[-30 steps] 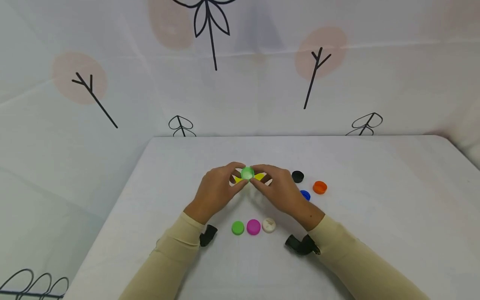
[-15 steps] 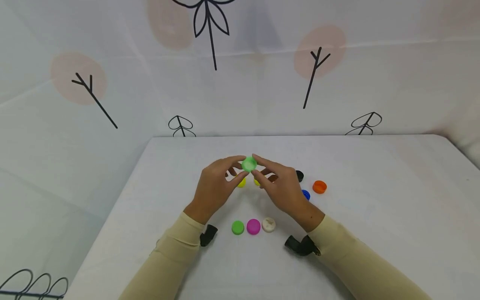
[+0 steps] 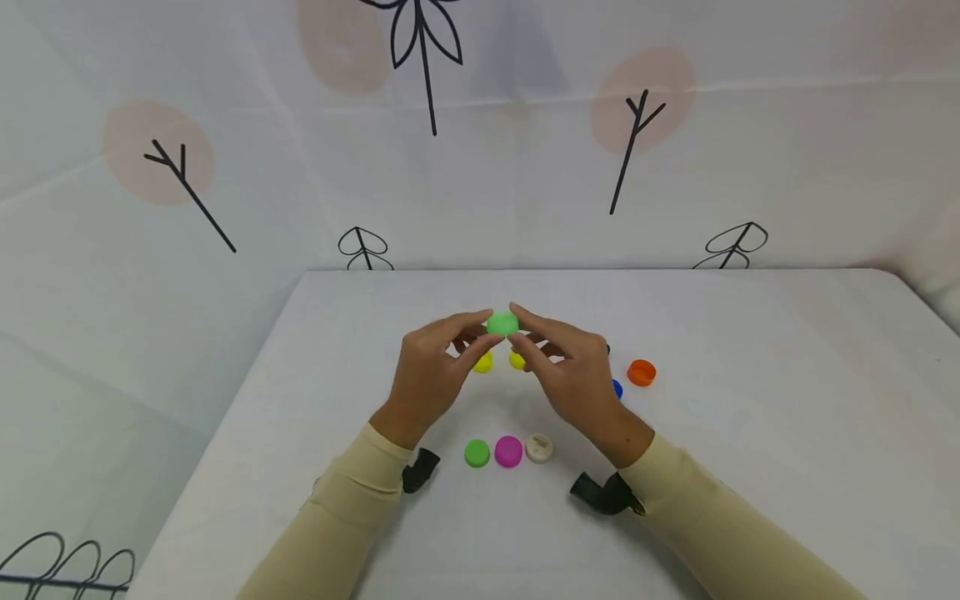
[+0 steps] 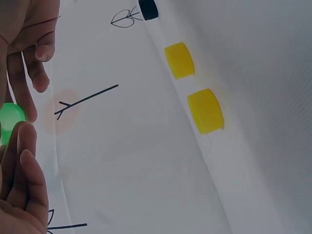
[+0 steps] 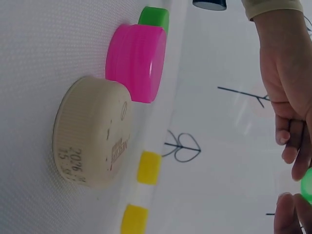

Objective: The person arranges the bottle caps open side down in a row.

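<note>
A: What did we list first, and how was the hold best managed?

B: One wide, white, cloth-covered tabletop [image 3: 795, 433]. Above it, two bare hands, close together: the left hand [image 3: 431, 371] and the right hand [image 3: 576, 371], each pinching with thumb and forefinger. Between them, raised clear of the table, one bright green, round, plastic-looking cap [image 3: 502, 323]. We judged a light, equal pinch from both sides best; uneven pressure could have made a small, smooth piece slip or spin. Fingertips at the rim, we thought, left the face free for turning.

A: And what did we fail to make out?

B: Largest first. Two beige cloth sleeves [image 3: 720, 525], cut off by the head view's lower edge. Two black wrist-worn devices [image 3: 602, 493], partly hidden by the sleeves. One cream round cap [image 3: 538, 448], beside a magenta round cap [image 3: 508, 452]: we read its print only in part from the right wrist. Two yellow round caps [image 3: 486, 363], partly behind the fingers. One blue round cap [image 3: 617, 390], mostly covered by the right hand, and a black sliver [image 3: 608, 350] above it, too small to identify. Both wrist views cropped the held cap; exactly where each fingertip met its rim, we could not tell.
</note>
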Demonstrator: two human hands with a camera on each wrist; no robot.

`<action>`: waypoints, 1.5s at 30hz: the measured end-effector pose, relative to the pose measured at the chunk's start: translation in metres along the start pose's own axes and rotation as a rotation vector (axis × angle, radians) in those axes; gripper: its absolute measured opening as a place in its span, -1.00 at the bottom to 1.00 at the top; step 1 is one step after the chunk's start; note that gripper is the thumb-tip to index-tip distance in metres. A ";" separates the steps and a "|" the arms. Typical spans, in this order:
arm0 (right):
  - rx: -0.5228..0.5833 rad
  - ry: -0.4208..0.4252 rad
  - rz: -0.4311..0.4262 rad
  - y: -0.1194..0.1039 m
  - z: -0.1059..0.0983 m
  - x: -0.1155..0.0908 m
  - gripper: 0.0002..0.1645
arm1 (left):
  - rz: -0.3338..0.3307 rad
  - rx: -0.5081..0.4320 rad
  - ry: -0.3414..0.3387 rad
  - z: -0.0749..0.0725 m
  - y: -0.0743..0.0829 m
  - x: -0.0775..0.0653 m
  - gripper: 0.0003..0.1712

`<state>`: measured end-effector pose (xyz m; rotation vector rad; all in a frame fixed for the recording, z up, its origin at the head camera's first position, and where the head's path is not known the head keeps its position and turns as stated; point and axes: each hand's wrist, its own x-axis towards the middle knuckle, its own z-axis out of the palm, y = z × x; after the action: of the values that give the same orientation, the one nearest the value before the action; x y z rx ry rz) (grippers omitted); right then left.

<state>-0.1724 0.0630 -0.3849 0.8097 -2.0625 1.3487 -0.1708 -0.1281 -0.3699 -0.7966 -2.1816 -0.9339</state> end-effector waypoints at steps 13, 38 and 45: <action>0.006 0.041 -0.027 0.000 0.000 -0.002 -0.50 | -0.311 -0.265 -0.101 0.003 0.009 0.001 -0.76; -0.237 0.029 -0.164 0.003 -0.001 -0.001 -0.29 | -0.329 -0.235 -0.138 -0.002 0.005 -0.002 -0.56; -0.199 -0.042 -0.224 0.008 -0.009 0.003 -0.34 | -0.033 -0.212 -0.108 -0.006 -0.004 -0.003 -0.46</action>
<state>-0.1790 0.0728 -0.3843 0.9541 -2.0292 0.9971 -0.1697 -0.1358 -0.3703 -0.9312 -2.2182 -1.1780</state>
